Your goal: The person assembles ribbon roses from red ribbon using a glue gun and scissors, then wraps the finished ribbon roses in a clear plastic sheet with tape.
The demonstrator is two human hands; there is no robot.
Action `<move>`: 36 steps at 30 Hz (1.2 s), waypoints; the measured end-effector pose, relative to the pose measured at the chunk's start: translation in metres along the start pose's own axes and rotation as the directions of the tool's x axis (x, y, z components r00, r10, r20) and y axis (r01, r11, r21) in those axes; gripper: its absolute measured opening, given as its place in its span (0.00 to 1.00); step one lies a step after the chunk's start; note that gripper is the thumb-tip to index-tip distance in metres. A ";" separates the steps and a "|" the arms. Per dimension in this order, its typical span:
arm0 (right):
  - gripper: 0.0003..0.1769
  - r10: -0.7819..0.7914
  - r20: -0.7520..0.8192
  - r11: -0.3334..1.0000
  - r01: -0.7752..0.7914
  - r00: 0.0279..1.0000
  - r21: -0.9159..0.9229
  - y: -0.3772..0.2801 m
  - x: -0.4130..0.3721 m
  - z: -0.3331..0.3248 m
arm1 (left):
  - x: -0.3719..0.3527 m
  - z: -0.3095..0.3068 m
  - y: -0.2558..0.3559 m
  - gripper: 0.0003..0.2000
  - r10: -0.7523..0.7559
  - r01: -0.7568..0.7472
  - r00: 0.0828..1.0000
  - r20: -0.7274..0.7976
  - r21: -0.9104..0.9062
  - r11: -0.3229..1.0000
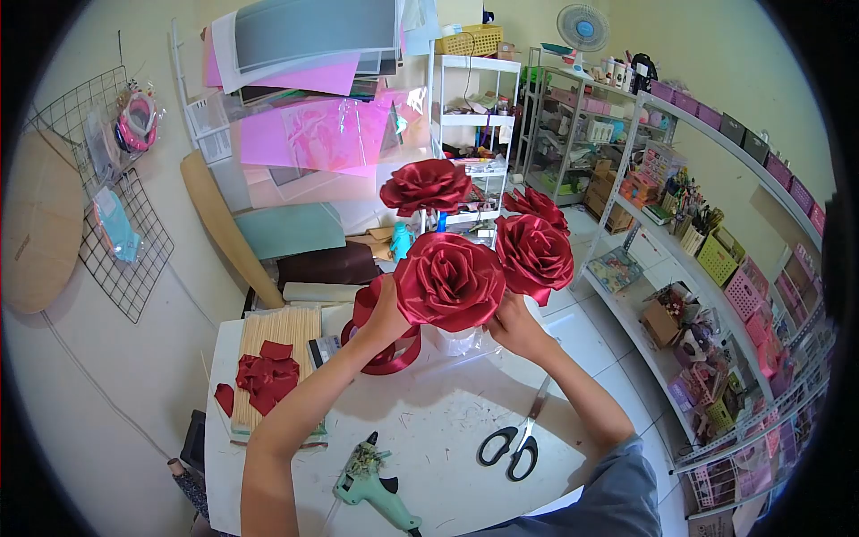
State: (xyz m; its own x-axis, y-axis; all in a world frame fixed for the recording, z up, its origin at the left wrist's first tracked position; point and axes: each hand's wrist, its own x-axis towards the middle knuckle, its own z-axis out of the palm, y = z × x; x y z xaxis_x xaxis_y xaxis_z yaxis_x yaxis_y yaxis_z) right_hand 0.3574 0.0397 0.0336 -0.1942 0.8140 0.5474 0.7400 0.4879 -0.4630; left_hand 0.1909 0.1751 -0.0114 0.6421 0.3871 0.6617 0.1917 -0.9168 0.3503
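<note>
A large red satin ribbon rose (450,281) faces me above the table, between my two hands. My left hand (386,313) is closed at its left edge, with the fingertips hidden behind the petals. At its lower right edge, my right hand (514,320) is closed on the petals, its fingers partly covered. More red roses stand behind: one at upper left (426,186), one at right (534,253) and another (537,208) at the back. Beneath the front rose, a white container (452,341) shows in part. A roll of red ribbon (394,353) lies beside my left forearm.
On the white table (403,430) lie a green glue gun (371,488) and black-handled scissors (514,447). Red petal pieces (268,376) rest on a bundle of wooden sticks (300,327). Metal shelves (689,237) with baskets line the right; sheets of wrapping paper (313,134) hang behind.
</note>
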 end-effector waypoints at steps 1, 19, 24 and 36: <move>0.06 0.000 -0.001 1.000 0.000 1.000 -0.001 0.002 0.000 0.000 | 0.000 0.000 0.000 0.26 0.026 -0.026 1.000 0.003 0.082 0.996; 0.07 -0.079 0.015 0.995 0.080 0.997 -0.055 -0.005 0.008 -0.006 | -0.008 0.009 -0.007 0.31 -0.091 0.086 0.996 0.012 -0.462 0.882; 0.06 -0.084 -0.045 0.996 0.083 0.995 -0.028 -0.009 0.009 -0.005 | -0.009 0.011 -0.004 0.33 -0.087 0.078 0.996 -0.015 -0.322 0.944; 0.04 -0.064 -0.047 0.998 0.064 0.997 0.013 -0.008 0.012 -0.003 | -0.002 0.004 0.023 0.28 -0.115 0.074 0.993 -0.029 -0.606 0.792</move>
State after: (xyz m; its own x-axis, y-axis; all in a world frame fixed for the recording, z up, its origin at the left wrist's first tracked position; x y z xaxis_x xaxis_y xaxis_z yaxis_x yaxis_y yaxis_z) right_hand 0.3510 0.0441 0.0463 -0.2107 0.7658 0.6076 0.7175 0.5433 -0.4359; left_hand 0.1964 0.1528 -0.0071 0.5937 0.4930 0.6360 -0.2504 -0.6379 0.7283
